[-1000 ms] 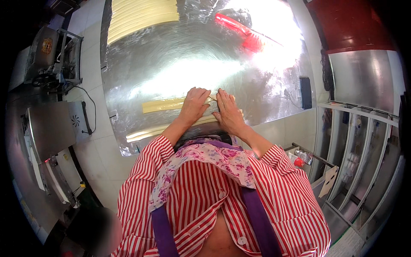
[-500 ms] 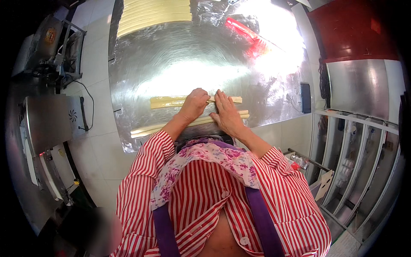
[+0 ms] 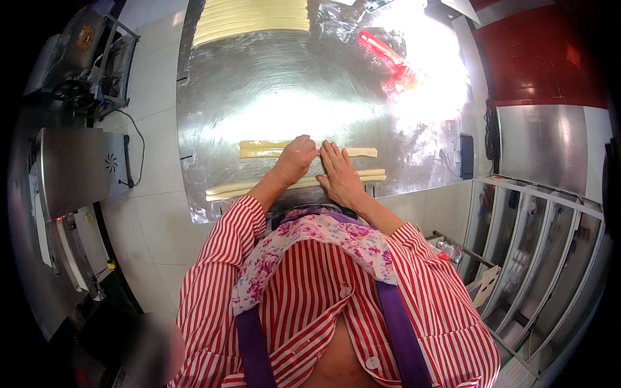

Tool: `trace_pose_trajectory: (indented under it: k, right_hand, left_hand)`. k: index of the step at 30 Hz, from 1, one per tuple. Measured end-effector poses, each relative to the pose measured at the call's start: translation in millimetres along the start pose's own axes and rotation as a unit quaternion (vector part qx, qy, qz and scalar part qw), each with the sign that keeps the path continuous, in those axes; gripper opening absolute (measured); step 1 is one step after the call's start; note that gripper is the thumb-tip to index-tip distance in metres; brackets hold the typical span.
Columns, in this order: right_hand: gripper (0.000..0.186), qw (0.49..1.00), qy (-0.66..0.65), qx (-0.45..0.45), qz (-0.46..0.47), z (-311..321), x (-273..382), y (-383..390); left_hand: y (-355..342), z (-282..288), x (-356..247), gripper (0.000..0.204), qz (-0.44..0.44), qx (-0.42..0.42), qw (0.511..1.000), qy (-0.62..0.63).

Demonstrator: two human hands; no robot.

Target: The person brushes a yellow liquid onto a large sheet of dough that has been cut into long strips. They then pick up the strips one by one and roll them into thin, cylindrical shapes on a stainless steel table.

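1. A person seen from above stands at a shiny metal table [image 3: 259, 84], both bare hands over a long, flat dough strip [image 3: 261, 149] lying crosswise in front of them.
2. The left hand [image 3: 297, 158] is curled narrow, its fingertips down at the middle of the strip; whether they pinch the dough, I cannot tell.
3. The right hand [image 3: 341, 176] is spread flat, fingers straight and close together, their tips on the strip just beside the left hand.
4. The strip's left part is yellow and glossy; its right part [image 3: 362, 152] looks paler. The hands hide the stretch between.
5. Nearer the body, two slim dough lengths [image 3: 375, 174] lie side by side along the table's near edge. The left wrist and the right hand cross over them, covering parts.
6. At the far left of the table lies a ridged spread of yellow strips [image 3: 252, 22], well apart from the hands, cut off by the upper edge of the view.
7. At the far right lies a red-handled brush [image 3: 377, 48]; strong glare washes out its bristle end.
8. A dark, flat rectangular object [image 3: 466, 156] rests by the table's right edge.
9. Right of the table stands a metal rack [image 3: 543, 187]; to the left, across pale floor tiles [image 3: 155, 226], is a grey metal cabinet [image 3: 71, 161], with a black cable [image 3: 141, 145] beside it.
10. The striped shirt [image 3: 220, 291] and flowered apron [image 3: 310, 236] fill the lower middle.
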State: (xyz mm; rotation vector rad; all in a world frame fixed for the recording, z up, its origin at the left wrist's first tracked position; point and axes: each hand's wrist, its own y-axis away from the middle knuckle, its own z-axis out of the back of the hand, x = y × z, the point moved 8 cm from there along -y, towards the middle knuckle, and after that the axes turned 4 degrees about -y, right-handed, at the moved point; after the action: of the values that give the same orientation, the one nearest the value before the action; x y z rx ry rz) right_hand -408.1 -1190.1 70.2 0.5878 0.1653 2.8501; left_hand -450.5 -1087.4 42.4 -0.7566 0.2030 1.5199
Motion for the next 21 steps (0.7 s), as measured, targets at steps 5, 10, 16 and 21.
trace_pose_trajectory:
  k: [5,10,16,21]
  right_hand:
    - [0.07,0.999,-0.026,0.011,-0.016,-0.5,-0.5,-5.0]
    - [0.07,1.0,-0.016,0.013,0.011,-10.0,18.8,-16.9]
    - [0.071,1.0,-0.014,0.025,-0.009,-9.0,15.5,-20.1]
    - [0.072,0.999,-0.02,0.027,0.028,-14.5,36.7,-31.4]
  left_hand:
    - [-6.2,62.3,-16.3,0.016,0.011,-0.143,0.99,-0.018]
    - [15.9,19.9,11.5,0.025,0.017,0.019,1.0,-0.009]
    - [16.9,78.6,-2.0,0.01,0.011,-0.14,0.988,-0.066]
    - [37.0,43.8,24.1,0.027,0.011,-0.034,0.999,-0.014]
